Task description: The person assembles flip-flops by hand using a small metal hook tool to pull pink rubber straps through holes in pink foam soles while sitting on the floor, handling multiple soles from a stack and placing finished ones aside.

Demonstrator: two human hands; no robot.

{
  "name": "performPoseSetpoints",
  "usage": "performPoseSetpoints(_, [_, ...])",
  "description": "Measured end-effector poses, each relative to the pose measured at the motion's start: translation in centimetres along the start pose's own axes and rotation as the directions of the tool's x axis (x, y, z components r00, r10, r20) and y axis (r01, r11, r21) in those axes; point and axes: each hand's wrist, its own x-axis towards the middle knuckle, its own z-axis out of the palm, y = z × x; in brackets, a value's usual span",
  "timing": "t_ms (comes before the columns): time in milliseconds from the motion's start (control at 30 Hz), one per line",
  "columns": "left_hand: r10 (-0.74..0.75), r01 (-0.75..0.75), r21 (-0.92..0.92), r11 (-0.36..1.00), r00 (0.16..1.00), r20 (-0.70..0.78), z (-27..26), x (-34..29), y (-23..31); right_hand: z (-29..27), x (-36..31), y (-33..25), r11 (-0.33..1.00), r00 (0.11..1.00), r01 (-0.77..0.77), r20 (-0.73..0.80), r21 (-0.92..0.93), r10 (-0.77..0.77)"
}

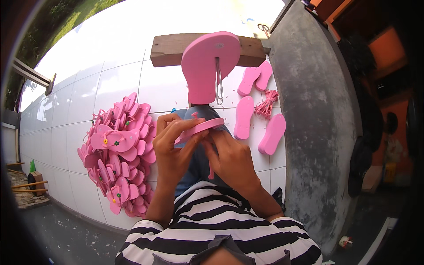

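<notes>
Over my lap I hold a pink flip-flop sole [204, 128] tilted edge-on. My left hand [170, 140] is closed on it, fingers on top and thumb beneath. My right hand [232, 155] is closed at its near side, fingertips partly hidden by the sole. A pink flip-flop strap [211, 170] hangs down beside my right thumb. A small pink strap end pokes up above the sole near my left fingertips. Ahead, a larger-looking pink sole [201, 59] rests on a wooden block [165, 49], with a thin wire loop [218, 84] standing out of it.
A heap of pink flip-flops [117, 154] with small flower decorations fills the tiled floor [95, 201] at left. At right are several loose soles [244, 117] and a bundle of pink straps [267, 105]. Scissors [263, 28] lie farther off, beside a grey concrete ledge [309, 110].
</notes>
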Motion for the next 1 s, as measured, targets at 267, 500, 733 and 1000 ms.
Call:
performPoseSetpoints(267, [0.313,-0.265,0.294,0.918,0.941,-0.129,-0.7,2.3,-1.7,2.0,-0.9,-0.6,0.634,0.945,-0.328,0.245,0.701,0.217])
performPoseSetpoints(500, [0.182,-0.224,-0.361,0.905,0.972,-0.148,1.5,-1.1,-2.8,5.1,-2.5,3.1,-0.592,0.820,-0.371,0.552,0.715,0.152])
performPoseSetpoints(733, [-0.123,-0.031,-0.642,0.766,0.973,-0.194,0.5,-3.9,-5.2,4.1,-0.9,4.6,-0.559,0.808,-0.099,0.394,0.824,0.438])
performPoseSetpoints(1000, [0.026,-0.029,0.043,0.999,0.997,0.070,1.1,-0.5,-5.1,-0.4,0.8,5.7,0.421,0.925,0.120,-0.256,0.899,0.283])
